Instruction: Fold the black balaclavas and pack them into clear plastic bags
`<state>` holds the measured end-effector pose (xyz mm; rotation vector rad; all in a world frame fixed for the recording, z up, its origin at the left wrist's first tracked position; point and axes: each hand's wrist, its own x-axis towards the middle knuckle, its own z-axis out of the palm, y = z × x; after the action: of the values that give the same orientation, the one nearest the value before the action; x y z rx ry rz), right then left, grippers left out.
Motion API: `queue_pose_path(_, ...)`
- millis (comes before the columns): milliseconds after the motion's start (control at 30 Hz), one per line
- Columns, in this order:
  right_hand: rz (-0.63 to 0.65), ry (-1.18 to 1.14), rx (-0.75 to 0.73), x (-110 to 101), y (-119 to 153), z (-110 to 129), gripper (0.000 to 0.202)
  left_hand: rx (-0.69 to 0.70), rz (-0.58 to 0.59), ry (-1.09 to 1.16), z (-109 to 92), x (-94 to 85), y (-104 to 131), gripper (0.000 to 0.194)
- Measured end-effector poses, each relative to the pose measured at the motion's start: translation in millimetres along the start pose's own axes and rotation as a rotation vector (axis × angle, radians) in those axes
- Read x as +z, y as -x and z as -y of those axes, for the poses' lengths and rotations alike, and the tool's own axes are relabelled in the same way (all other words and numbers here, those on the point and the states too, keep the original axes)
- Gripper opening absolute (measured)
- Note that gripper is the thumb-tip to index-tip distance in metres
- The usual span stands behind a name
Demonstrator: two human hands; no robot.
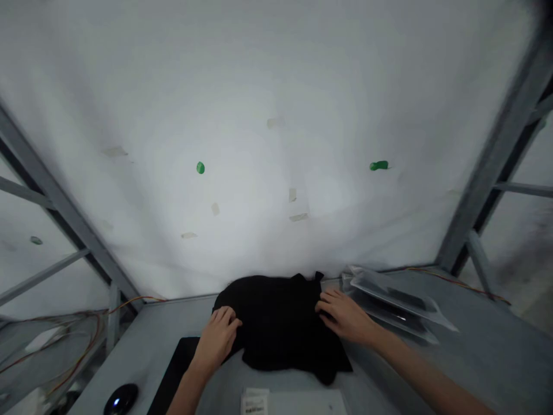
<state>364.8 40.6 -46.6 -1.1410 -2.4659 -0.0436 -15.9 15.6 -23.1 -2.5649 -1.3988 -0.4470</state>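
Observation:
A piece of black cloth (280, 328), perhaps a garment, lies spread with uneven edges at the back of the grey table; its exact kind does not show. At its left edge, my left hand (219, 333) has its fingers curled and closed on the fabric. My right hand (343, 314) grips the right edge, thumb below and fingers bent over the cloth. A small strap-like end (318, 275) of the cloth sticks up just beyond my right fingers.
Clear plastic bags (393, 300) with dark contents lie stacked on the right. A flat black object (181, 363) sits under my left forearm, and a round black device (121, 399) with a light stands front left. A white label (254, 402) is near the front edge; a white sheet (259, 173) hangs behind.

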Motion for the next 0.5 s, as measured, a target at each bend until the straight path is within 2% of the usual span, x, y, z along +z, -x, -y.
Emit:
queue_pose_path(100,0.006,-0.016,0.002,-6,-3,5,0.012,-0.064,-0.041,0.124,8,7.6,4,0.019)
queue_pose_path(200,-0.013,0.008,0.021,-4,-14,14,0.026,-0.247,-0.093,0.223,21,14.1,0,0.020)
queue_pose_path(267,-0.001,-0.011,0.027,2,-22,21,0.025,-0.341,-0.104,0.250,29,16.4,-3,0.016)
queue_pose_path(333,0.014,-0.036,0.029,9,-28,27,0.011,-0.379,-0.090,0.267,37,16.2,-3,0.029)
queue_pose_path(433,0.003,0.007,0.029,21,-34,31,0.028,-0.404,-0.051,0.330,46,11.3,2,0.036)
queue_pose_path(500,-0.013,0.062,0.051,26,-38,30,0.023,-0.423,-0.031,0.383,50,5.8,7,0.031)
